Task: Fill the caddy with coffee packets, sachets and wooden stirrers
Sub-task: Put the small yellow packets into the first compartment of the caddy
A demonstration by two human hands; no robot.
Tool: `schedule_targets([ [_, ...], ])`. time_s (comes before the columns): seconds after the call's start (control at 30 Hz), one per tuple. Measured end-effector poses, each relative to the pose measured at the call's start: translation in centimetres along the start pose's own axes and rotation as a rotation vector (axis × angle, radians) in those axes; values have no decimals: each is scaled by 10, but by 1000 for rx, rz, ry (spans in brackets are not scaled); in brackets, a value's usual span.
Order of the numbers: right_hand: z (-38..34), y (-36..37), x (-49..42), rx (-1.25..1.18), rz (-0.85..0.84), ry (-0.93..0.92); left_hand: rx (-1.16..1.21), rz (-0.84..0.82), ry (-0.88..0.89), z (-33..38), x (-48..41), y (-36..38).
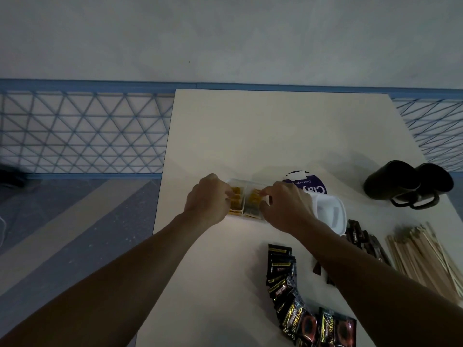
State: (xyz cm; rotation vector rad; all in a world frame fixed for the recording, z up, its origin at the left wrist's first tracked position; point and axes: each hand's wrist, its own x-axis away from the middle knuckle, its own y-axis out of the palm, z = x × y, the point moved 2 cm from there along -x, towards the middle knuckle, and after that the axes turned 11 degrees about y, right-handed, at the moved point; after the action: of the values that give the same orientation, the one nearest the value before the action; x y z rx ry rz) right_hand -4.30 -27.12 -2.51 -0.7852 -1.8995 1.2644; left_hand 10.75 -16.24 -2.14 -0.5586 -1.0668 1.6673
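A clear plastic caddy (246, 186) with compartments sits mid-table and holds yellow sachets (253, 197) in two sections. My left hand (209, 199) rests on the caddy's left side, fingers curled against the sachets in the left section. My right hand (285, 206) is over the right section, fingertips pinching at a yellow sachet there. A row of black coffee packets (285, 279) lies on the table near me. Dark brown sachets (360, 236) lie to the right of my right forearm. A pile of wooden stirrers (423, 254) lies at the right edge.
A white plastic tub (330, 214) stands right of the caddy, behind it a round purple-and-white container lid (310, 187). Two black mugs (406, 184) stand at the far right. The beige table (275, 134) ends at the left over a patterned floor (75, 136).
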Motion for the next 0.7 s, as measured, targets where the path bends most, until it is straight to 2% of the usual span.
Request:
schedule_targets([
  [0.17, -5, 5, -3, 85, 1, -9, -26, -14, -43, 5, -3, 2],
  [0.43, -10, 4, -4, 88, 66, 3, -10, -37, -102, 6, -6, 3],
  [0.7, -12, 4, -4, 98, 22, 7, -18, -26, -112, 9, -7, 3],
])
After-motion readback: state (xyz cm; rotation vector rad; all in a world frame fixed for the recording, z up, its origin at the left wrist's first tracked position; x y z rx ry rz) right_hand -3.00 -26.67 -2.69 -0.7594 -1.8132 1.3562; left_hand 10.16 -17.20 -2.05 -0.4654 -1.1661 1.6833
